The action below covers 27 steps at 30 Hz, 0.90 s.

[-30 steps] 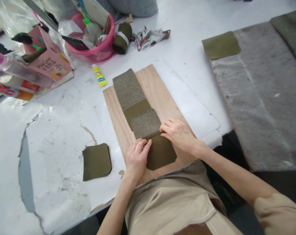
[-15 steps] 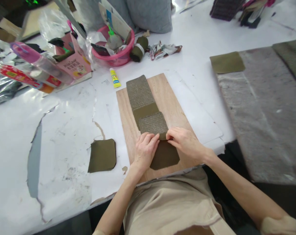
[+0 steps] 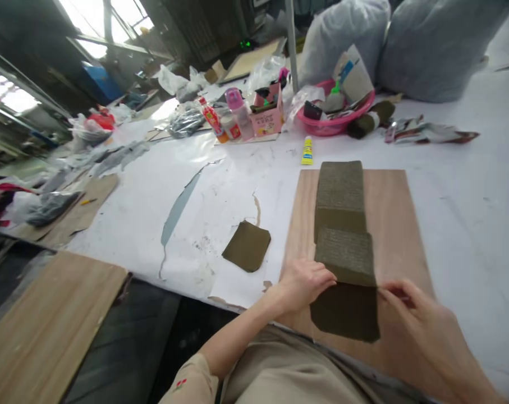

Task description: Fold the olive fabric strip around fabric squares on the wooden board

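Observation:
A dark olive fabric piece (image 3: 344,311) with cut corners lies flat on a thin wooden board (image 3: 399,224). Overlapping its upper edge is a textured olive-grey fabric piece (image 3: 347,252), and a similar textured piece (image 3: 340,185) lies farther up the board. My left hand (image 3: 307,283) is closed, its fingertips at the left end of the seam between the dark piece and the textured one. At the right end of that seam, my right hand (image 3: 418,314) pinches the fabric edge between thumb and fingers.
Left of the board lies a separate olive fabric piece (image 3: 248,247). A yellow glue tube (image 3: 307,151) stands out behind it. Farther back are a pink basket (image 3: 325,130), a rolled olive strip (image 3: 370,120), a pink box (image 3: 267,120), bottles (image 3: 212,118) and big grey bags (image 3: 439,53).
The view has swung left, so everything sits farther right in the picture. My hands have moved apart to the two side edges of the fabric.

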Available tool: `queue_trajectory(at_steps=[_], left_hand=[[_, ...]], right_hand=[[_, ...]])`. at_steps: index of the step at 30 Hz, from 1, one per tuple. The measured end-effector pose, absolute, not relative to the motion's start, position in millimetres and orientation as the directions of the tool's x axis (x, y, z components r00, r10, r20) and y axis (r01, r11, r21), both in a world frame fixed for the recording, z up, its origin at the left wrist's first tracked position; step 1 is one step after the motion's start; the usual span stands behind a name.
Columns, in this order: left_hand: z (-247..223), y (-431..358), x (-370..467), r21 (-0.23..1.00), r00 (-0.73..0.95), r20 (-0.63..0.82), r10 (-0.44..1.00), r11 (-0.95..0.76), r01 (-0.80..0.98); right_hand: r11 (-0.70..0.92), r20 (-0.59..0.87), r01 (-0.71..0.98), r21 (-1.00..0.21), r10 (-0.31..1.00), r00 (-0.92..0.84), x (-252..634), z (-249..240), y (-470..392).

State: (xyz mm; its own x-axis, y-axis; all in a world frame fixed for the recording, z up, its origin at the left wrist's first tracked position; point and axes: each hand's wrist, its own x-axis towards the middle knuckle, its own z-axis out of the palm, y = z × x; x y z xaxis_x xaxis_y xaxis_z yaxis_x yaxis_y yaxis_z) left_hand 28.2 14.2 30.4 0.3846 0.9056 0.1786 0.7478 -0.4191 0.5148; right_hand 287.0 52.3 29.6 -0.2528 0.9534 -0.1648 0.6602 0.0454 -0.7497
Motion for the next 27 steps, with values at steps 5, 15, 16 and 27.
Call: queue_trajectory(at_steps=[5, 15, 16, 27], left_hand=[[49.9, -7.0, -4.1, 0.798, 0.009, 0.180, 0.984, -0.152, 0.584], [20.8, -41.9, -129.4, 0.485, -0.528, 0.254, 0.810, 0.366, 0.794], [14.8, -40.7, -133.4, 0.459, -0.529, 0.260, 0.808, 0.379, 0.804], [12.2, -46.2, -141.6, 0.405, -0.533, 0.304, 0.790, 0.399, 0.823]], right_hand=[[0.098, -0.088, 0.689, -0.718, 0.969, -0.230, 272.5, 10.0, 40.8], [0.258, 0.099, 0.764, -0.592, 0.964, -0.249, 264.8, -4.5, 36.4], [0.268, 0.111, 0.765, -0.586, 0.961, -0.252, 264.8, -4.2, 36.4], [0.302, 0.117, 0.751, -0.588, 0.950, -0.290, 258.3, 10.4, 33.2]])
